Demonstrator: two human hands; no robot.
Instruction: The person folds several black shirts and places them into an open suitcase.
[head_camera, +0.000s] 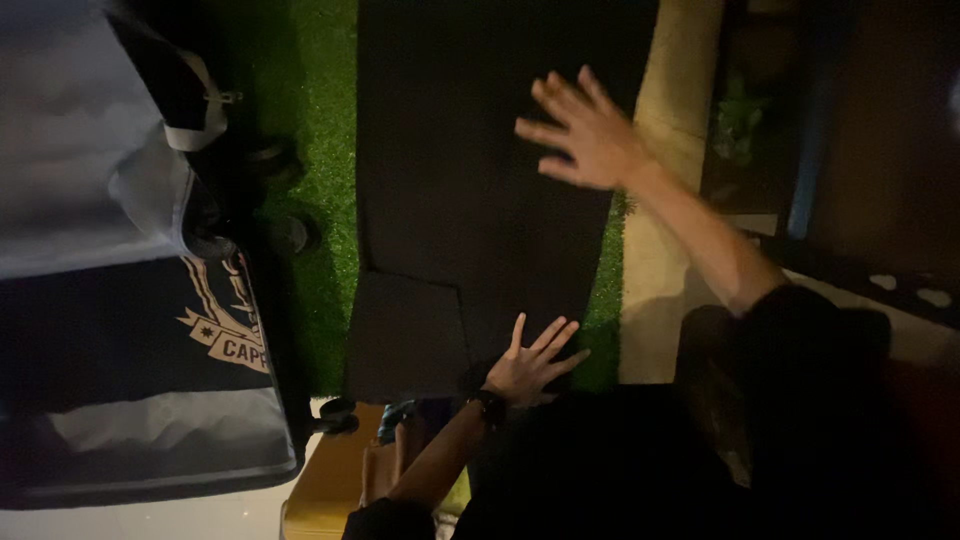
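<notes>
Two hands, both spread open, lay on a black mat (470, 170).
We pressed our left hand (530, 362) and right hand (585, 130) flat, grasping nothing; the mat covered green turf (320, 150) beside a dark bag (140, 380).

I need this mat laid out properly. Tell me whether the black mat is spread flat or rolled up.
Spread flat. The black mat lies open over the green turf, both hands pressing it with splayed fingers; no roll shows.

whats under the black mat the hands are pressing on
Green artificial grass shows along both long edges of the black mat, so the mat lies on it. The left hand and right hand rest flat on top. Anything else beneath is covered.
</notes>
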